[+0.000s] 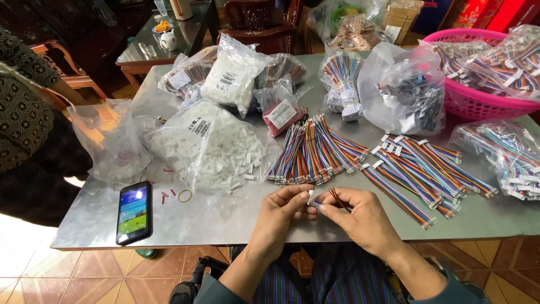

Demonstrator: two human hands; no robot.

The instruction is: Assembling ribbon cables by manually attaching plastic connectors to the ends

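My left hand [279,212] pinches a small white plastic connector [310,197] at the near edge of the metal table [225,219]. My right hand [360,217] holds a short multicoloured ribbon cable [332,200] with its end against that connector. Both hands meet close together. Just beyond them lies a pile of loose rainbow ribbon cables [315,152]. To the right sits a row of cables with white connectors fitted [422,169].
A clear bag of white connectors [211,146] lies left of the cables, and a smartphone [134,211] lies near the front left edge. Bags of parts crowd the back; a pink basket [478,101] of cables stands far right. A person [22,112] sits at the left.
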